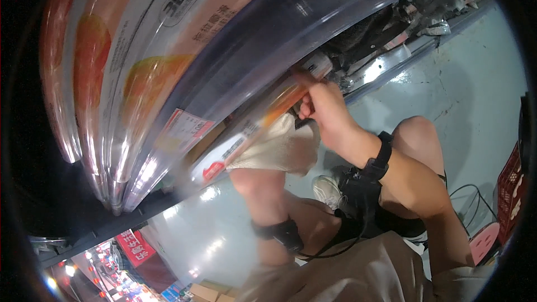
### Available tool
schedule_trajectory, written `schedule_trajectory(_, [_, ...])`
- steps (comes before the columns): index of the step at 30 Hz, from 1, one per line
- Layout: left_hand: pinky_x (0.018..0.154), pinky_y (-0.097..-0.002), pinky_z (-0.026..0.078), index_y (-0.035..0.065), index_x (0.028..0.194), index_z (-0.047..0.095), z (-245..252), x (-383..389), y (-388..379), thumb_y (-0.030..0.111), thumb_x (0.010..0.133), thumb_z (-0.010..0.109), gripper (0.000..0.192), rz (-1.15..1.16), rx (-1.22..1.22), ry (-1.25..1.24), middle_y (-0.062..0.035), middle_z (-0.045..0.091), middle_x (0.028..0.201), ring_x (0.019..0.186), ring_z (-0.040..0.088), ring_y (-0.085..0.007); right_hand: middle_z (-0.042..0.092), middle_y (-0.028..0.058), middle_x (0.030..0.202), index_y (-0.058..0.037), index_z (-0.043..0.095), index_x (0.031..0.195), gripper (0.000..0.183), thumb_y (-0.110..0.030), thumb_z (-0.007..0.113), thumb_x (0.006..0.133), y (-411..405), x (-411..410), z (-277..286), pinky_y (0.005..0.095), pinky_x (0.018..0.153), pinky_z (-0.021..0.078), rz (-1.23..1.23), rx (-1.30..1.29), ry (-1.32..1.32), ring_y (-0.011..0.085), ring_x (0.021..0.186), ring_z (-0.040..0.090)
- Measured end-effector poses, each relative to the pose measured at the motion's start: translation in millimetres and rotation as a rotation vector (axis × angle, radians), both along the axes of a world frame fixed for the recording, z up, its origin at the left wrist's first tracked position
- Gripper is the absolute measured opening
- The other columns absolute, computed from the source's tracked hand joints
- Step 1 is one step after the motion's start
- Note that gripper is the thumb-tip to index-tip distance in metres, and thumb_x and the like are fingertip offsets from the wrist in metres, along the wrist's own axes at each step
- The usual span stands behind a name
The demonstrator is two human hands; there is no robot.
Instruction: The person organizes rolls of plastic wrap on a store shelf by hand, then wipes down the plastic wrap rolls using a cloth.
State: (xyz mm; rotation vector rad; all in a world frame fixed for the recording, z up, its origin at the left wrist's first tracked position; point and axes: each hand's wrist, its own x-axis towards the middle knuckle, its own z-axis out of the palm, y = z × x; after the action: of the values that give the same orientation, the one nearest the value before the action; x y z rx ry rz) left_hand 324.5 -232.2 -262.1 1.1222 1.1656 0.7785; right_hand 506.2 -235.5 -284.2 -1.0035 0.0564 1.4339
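My right hand [321,100] grips the far end of a long plastic-wrapped pack [256,132] printed with peaches. Its thumb side lies along the pack, and the other fingers curl beneath. A cream cloth [272,147] covers most of my left hand [258,180] and lies against the pack's near side; the fingers are hidden and blurred. Above both hands runs a dark, glossy shelf-edge strip [260,50] with a price tag [186,128] in it. Larger clear-wrapped packs [138,50] with the same peach print and writing stand over that strip, close to the camera.
Dark and silvery packages [377,42] fill the low shelf at right. A shoe [329,191] rests on the pale glossy floor [465,75]. A dark red plastic crate [509,193] and a pink stool [484,241] stand at the right rim. Cardboard boxes [209,291] are at the bottom.
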Motion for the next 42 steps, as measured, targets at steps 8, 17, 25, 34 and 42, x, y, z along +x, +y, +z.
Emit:
schedule_trajectory(8, [0.096, -0.0465, 0.045, -0.0063, 0.125, 0.047, 13, 8, -7, 0.029, 0.093, 0.045, 0.048, 0.086, 0.117, -0.162, -0.0211, 0.054, 0.123, 0.112, 0.056, -0.0342, 0.057, 0.0041, 0.086, -0.0062, 0.059, 0.098, 0.017, -0.019, 0.057, 0.086, 11, -8, -8, 0.0271, 0.065, 0.0439, -0.089, -0.086, 0.009, 0.0128, 0.065, 0.051])
schedule_trajectory(17, [0.108, -0.0497, 0.033, -0.0086, 0.127, 0.043, 32, 37, -2, 0.018, 0.094, 0.033, 0.043, 0.429, -0.389, -0.836, -0.023, 0.048, 0.131, 0.121, 0.046, -0.0383, 0.063, 0.0069, 0.096, -0.0006, 0.059, 0.099, 0.017, -0.009, 0.053, 0.085, -5, -12, 7, 0.0284, 0.07, 0.0462, -0.03, 0.012, -0.136, 0.0149, 0.077, 0.059])
schedule_trajectory(25, [0.097, -0.0474, 0.044, -0.0058, 0.124, 0.047, 34, 66, -6, 0.022, 0.095, 0.036, 0.041, 0.433, -0.226, -0.774, -0.0223, 0.051, 0.125, 0.113, 0.052, -0.0356, 0.054, 0.0104, 0.095, -0.0034, 0.06, 0.092, 0.024, -0.019, 0.07, 0.077, -40, 3, 42, 0.0338, 0.072, 0.0452, -0.186, 0.499, -1.417, 0.0225, 0.086, 0.056])
schedule_trajectory(34, [0.087, -0.0412, 0.05, 0.0056, 0.114, 0.056, 14, 97, -16, 0.037, 0.095, 0.033, 0.043, 0.229, -0.222, -0.971, -0.0133, 0.061, 0.112, 0.1, 0.06, -0.0287, 0.055, 0.0072, 0.095, -0.0069, 0.062, 0.105, 0.029, -0.014, 0.067, 0.077, -73, 29, 61, 0.0387, 0.071, 0.0468, 0.05, 0.662, -1.617, 0.0271, 0.083, 0.057])
schedule_trajectory(42, [0.085, -0.0366, 0.049, 0.0088, 0.11, 0.056, -35, 129, -46, 0.041, 0.097, 0.036, 0.039, 0.113, -0.185, -0.786, -0.0064, 0.061, 0.104, 0.096, 0.059, -0.0219, 0.053, 0.008, 0.085, -0.0058, 0.064, 0.095, 0.016, -0.012, 0.061, 0.08, -86, 56, 65, 0.0385, 0.071, 0.0427, 0.078, 0.499, -1.575, 0.0281, 0.08, 0.053])
